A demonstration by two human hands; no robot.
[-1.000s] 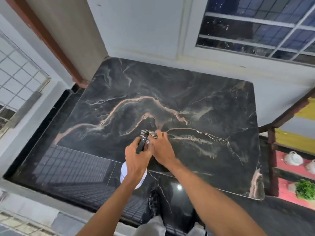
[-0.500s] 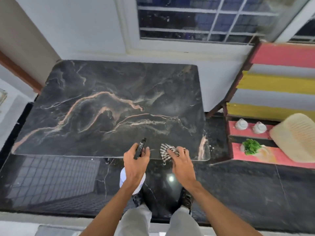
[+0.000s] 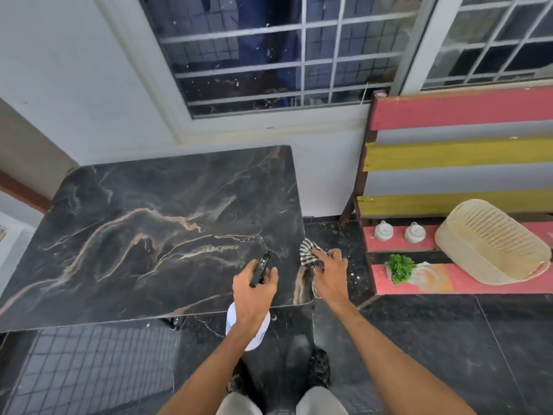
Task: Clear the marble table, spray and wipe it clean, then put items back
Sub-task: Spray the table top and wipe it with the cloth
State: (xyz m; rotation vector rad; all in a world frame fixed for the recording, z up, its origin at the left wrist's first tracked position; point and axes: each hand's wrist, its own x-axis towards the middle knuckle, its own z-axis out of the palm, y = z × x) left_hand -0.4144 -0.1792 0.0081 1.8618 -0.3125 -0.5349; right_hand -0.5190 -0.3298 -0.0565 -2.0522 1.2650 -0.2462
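The dark marble table [image 3: 143, 235] with pale veins fills the left centre, its top bare. My left hand [image 3: 254, 289] grips a spray bottle [image 3: 250, 324] by its black trigger head above the table's near right corner; the white body hangs below my wrist. My right hand [image 3: 330, 272] clutches a black-and-white checked cloth [image 3: 308, 253] at the table's right edge, near the front corner.
A striped pink, yellow and grey wooden bench [image 3: 460, 151] stands to the right. On its seat sit two white cups [image 3: 398, 232], a woven basket [image 3: 490, 244] lying on its side and a small green plant [image 3: 399, 266]. A barred window [image 3: 284, 55] is behind. Glossy black floor [image 3: 434, 339] surrounds my feet.
The view has swung right, bringing the bench into sight. My right hand with the cloth has slid from the table's middle front to its right edge. The left hand keeps hold of the bottle.
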